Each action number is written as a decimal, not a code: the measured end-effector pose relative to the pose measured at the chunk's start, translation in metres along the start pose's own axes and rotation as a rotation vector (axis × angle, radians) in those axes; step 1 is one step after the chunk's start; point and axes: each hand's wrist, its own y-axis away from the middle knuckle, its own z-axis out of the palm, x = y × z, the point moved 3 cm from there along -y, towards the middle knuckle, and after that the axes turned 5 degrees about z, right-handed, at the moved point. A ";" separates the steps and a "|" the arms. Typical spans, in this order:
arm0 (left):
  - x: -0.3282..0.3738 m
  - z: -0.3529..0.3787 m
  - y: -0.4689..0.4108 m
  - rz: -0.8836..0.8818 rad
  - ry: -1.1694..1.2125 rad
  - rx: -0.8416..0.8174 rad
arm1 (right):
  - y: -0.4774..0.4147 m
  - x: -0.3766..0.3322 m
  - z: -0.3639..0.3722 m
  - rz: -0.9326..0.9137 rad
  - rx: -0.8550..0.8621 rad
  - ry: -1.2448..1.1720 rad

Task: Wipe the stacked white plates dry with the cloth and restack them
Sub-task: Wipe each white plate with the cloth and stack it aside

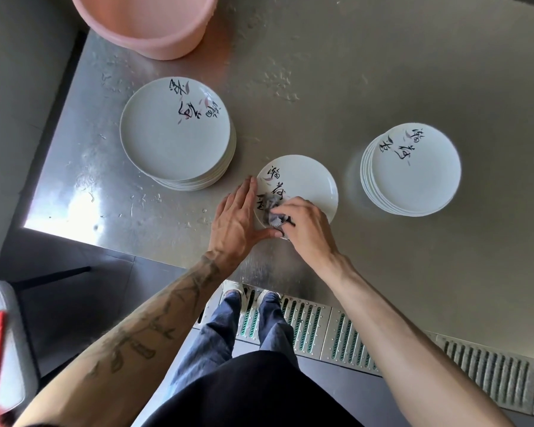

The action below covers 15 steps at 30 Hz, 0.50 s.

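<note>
A single white plate (305, 183) with black brush writing lies on the steel table (352, 72) near its front edge. My right hand (305, 224) grips a crumpled grey cloth (273, 211) and presses it onto the plate's near side. My left hand (238, 214) lies flat with straight fingers against the plate's left rim, thumb along the near rim. A stack of several larger plates (173, 134) stands to the left. Another stack of several plates (413, 171) stands to the right.
A pink plastic tub (145, 23) stands at the table's back left. Water drops speckle the table top. The table's left edge and near corner are close to the left stack. Below are a metal floor grate (336, 331) and a grey stool (0, 334).
</note>
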 end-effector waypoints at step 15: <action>0.003 -0.005 -0.003 0.064 -0.091 -0.058 | 0.018 0.001 -0.004 0.059 0.014 0.010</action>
